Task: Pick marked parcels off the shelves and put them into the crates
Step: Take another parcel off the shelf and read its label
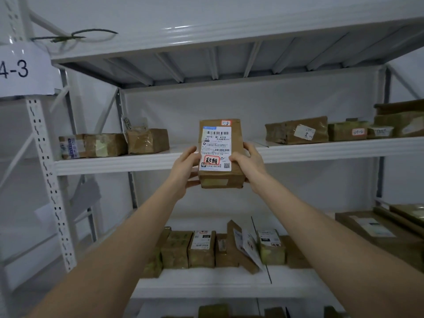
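A brown cardboard parcel with a white shipping label and a red-outlined sticker is held up in front of the middle shelf. My left hand grips its left side and bottom edge. My right hand grips its right side, thumb on the label's edge. The parcel stands upright, label facing me, clear of the shelf board. No crate is in view.
Other brown parcels lie on the middle shelf at left and at right. Several parcels stand on the lower shelf, with larger boxes at right. A white upright with a "4-3" sign stands at left.
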### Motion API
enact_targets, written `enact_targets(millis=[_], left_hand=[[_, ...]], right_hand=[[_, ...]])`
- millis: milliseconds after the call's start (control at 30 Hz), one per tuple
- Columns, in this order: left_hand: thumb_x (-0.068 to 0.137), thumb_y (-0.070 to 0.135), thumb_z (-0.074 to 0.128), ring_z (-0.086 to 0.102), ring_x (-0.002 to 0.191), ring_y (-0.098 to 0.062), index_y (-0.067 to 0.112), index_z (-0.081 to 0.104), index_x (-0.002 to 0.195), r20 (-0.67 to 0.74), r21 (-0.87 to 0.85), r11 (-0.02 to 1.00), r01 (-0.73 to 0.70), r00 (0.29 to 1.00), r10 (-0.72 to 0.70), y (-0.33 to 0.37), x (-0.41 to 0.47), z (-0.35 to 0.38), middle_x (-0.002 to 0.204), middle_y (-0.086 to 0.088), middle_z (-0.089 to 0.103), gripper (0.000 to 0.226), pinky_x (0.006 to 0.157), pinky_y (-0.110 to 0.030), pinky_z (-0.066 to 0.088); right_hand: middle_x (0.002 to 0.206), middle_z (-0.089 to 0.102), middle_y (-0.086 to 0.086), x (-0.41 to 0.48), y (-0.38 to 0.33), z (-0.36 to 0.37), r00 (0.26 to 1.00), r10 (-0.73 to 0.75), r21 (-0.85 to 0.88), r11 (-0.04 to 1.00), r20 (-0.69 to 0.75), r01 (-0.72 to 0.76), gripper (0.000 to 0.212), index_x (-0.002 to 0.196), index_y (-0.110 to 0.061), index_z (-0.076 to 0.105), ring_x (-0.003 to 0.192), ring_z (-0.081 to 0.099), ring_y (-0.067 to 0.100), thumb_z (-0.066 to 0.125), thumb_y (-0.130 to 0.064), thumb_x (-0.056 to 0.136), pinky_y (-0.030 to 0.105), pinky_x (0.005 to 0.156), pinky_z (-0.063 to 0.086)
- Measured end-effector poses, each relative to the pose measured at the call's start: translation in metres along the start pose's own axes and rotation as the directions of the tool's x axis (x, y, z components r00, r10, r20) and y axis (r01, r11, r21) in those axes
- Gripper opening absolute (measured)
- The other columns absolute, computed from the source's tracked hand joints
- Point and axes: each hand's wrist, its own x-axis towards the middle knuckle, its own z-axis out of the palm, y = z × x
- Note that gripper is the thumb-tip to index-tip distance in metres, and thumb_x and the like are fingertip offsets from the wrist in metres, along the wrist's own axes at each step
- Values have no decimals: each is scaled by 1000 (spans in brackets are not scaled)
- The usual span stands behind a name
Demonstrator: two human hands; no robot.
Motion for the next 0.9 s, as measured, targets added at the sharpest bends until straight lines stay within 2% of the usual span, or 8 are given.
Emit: enact_targets(millis=[133,200,333,367,500,700,833,900], left_hand=[[95,29,54,67,96,-21,28,52,133,49,-5,998,55,997,-55,-25,-26,-17,106,-1,71,38,75,-37,56],[94,28,57,65,96,-21,27,55,130,68,-6,995,95,993,-94,-40,-41,-28,106,-1,70,36,73,-36,54],[89,26,63,64,105,-26,30,58,122,70,-2,981,193,979,-193,-80,-74,-58,108,-1,71,34,93,-46,52],[89,25,64,66,101,-26,30,60,117,68,-1,977,213,975,-212,-91,-82,-67,103,-2,72,29,92,-45,52],[90,18,62,66,75,-17,24,62,117,50,-27,954,298,954,-297,-133,-115,-99,82,-1,72,28,64,-32,52],[90,16,60,66,101,-25,24,59,125,-6,-29,916,400,916,-400,-178,-141,-139,104,-5,72,36,74,-38,54],[90,15,60,65,102,-25,24,57,125,-114,-34,899,437,892,-438,-198,-154,-165,105,-5,71,36,85,-43,53],[90,15,60,67,97,-24,23,57,125,-170,-64,887,458,871,-462,-209,-165,-179,101,-6,72,36,77,-39,54]], right_hand=[[101,60,0,-31,25,10,1000,-1,-36,999,-22,0,60,141,-27,38,74,62,9,64,-18,88,24,59,51],[105,62,2,-48,42,18,998,49,-49,998,-30,-50,62,143,-25,37,76,65,12,66,-22,88,28,65,54],[119,66,6,-87,87,41,985,170,-69,983,-39,-172,64,142,-27,39,92,68,22,68,-25,86,44,85,56],[119,66,6,-99,98,48,980,195,-73,978,-36,-198,63,142,-27,40,94,68,23,68,-24,86,45,86,56],[124,64,5,-139,133,74,957,289,-94,953,-12,-289,59,138,-25,44,99,67,22,69,-20,86,45,87,56],[127,62,5,-167,173,109,923,380,-136,919,63,-369,59,139,-22,44,103,65,24,69,-21,86,43,89,55],[129,60,6,-173,198,137,889,429,-139,901,158,-411,61,141,-22,42,102,65,23,69,-23,86,43,89,55],[129,60,5,-179,211,154,867,450,-162,892,214,-423,62,140,-23,42,102,65,23,70,-24,85,44,90,54]])
